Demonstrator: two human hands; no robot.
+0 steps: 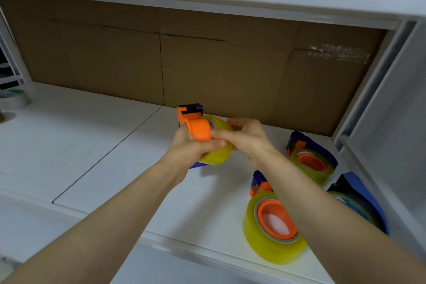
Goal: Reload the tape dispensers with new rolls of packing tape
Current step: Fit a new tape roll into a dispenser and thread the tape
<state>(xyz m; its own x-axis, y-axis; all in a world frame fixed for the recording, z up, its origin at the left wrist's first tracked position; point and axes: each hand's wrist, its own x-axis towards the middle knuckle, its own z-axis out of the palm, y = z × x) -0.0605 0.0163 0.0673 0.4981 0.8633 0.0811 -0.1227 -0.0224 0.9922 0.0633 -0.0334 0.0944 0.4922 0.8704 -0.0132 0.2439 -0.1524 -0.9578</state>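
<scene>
I am holding the dispenser (198, 130) over the table (92, 134) centre: left grip (191, 148) is curling round it, right grip (246, 138) is pinching its tape roll (219, 154). Three loaded dispensers (272, 226) are lying at four o'clock.

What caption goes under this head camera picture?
Left hand and right hand hold a tape roll on an orange dispenser over the shelf.

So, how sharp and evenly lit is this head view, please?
Head view: the wide-angle lens bows the upper shelf edge; left hand, right hand and their dispenser look slightly soft; glare on the cardboard backing upper right; light soft, shadows faint.
</scene>
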